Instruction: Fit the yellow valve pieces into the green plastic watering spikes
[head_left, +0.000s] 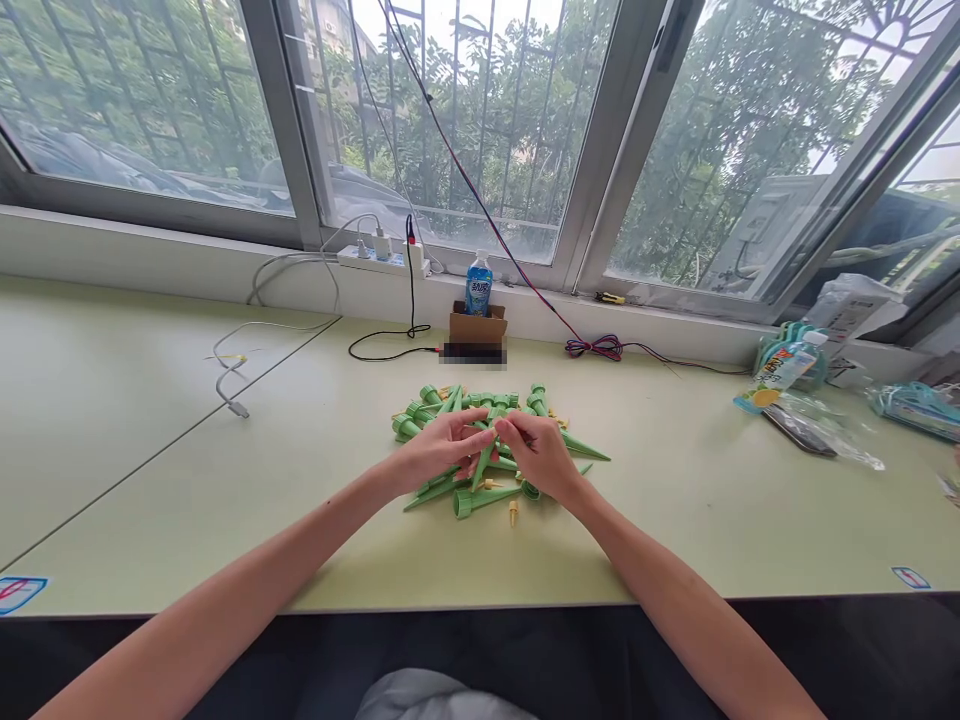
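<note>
Over a heap of green plastic watering spikes, both hands meet close together. My left hand is closed around one green watering spike, its point slanting down toward me. At the top of that spike, my right hand pinches thumb and finger together; whatever lies in the pinch is hidden. A loose spike with a ridged cap lies at the front of the heap. Small yellow-orange nozzle pieces are scattered among the spikes, one yellow piece standing nearest me.
Behind the heap, a blue-labelled bottle stands at a cardboard box. A white cable lies left, and a coiled red-and-black wire lies at the back. Another bottle, a phone-like dark slab and plastic bags are right.
</note>
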